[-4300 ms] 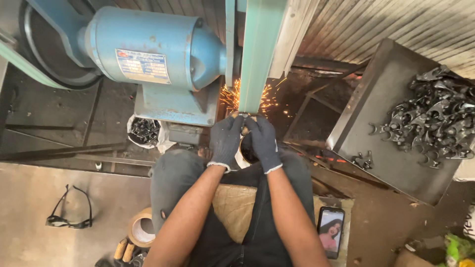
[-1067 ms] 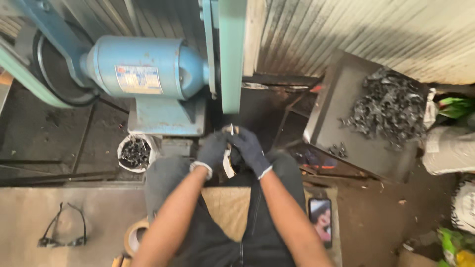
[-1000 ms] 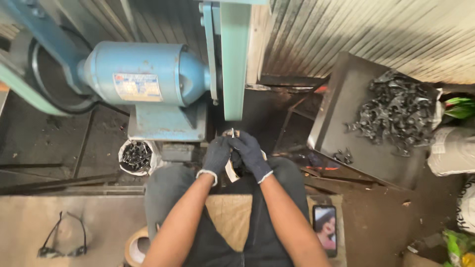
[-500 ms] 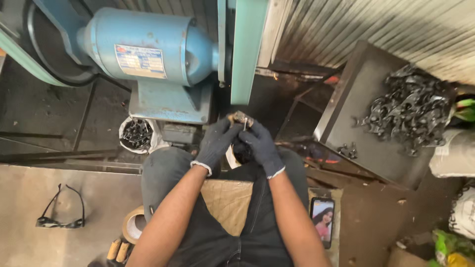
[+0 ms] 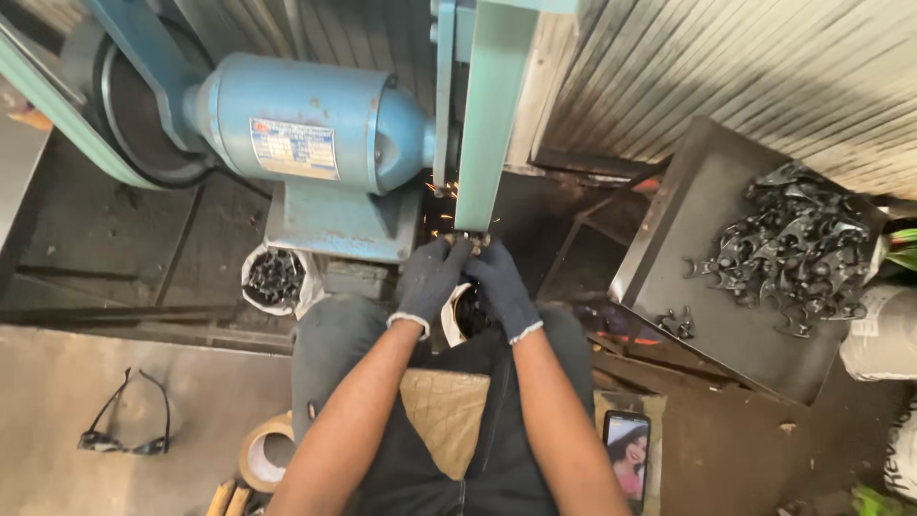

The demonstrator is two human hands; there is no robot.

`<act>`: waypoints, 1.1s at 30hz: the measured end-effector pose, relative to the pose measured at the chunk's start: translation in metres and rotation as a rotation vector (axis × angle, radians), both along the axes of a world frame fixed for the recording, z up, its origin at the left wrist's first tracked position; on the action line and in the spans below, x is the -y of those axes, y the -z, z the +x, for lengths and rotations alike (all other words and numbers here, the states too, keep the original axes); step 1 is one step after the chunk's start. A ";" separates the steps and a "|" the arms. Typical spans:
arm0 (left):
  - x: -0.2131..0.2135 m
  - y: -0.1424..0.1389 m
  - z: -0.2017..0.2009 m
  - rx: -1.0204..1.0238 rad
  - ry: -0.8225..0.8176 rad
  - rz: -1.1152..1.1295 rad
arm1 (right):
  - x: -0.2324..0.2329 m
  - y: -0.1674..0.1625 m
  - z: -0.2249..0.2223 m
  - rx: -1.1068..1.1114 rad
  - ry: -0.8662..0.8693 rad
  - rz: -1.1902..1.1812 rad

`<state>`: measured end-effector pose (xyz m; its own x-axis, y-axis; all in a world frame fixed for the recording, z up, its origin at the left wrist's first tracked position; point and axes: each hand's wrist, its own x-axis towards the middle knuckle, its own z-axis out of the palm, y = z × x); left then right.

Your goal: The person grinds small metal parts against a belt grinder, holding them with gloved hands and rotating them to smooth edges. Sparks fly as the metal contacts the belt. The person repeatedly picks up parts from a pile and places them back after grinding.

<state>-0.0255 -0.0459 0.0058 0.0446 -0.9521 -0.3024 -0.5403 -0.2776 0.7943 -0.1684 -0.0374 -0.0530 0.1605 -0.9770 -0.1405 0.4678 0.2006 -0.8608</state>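
Observation:
Both of my hands wear dark gloves. My left hand (image 5: 432, 279) and my right hand (image 5: 499, 283) are closed together on a small metal part (image 5: 472, 241). They press it against the lower end of the green grinding belt (image 5: 489, 115). A few orange sparks (image 5: 439, 205) fly off to the left of the contact point. The blue motor (image 5: 306, 124) sits just left of the belt. The part is mostly hidden by my fingers.
A dark metal tray (image 5: 707, 239) at right holds a heap of dark forged parts (image 5: 793, 248). A white cup of small dark pieces (image 5: 275, 279) stands left of my knee. Glasses (image 5: 124, 420), a tape roll (image 5: 263, 449) and a phone (image 5: 628, 451) lie near my lap.
My hands have lifted the part from in front of my lap up to the belt, and sparks have started. The view has shifted slightly.

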 end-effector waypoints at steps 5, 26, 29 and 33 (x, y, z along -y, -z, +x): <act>-0.022 0.003 0.010 -0.245 0.151 0.079 | -0.042 -0.005 -0.021 -0.146 -0.100 -0.019; -0.015 0.032 -0.004 -0.329 0.123 -0.129 | -0.023 -0.005 -0.019 -0.268 -0.018 -0.119; -0.025 0.014 0.001 -0.044 0.156 -0.074 | -0.040 -0.009 -0.022 -0.573 0.159 -0.317; -0.029 0.003 0.002 -0.056 0.332 -0.119 | -0.048 -0.015 -0.017 -0.854 0.313 -0.179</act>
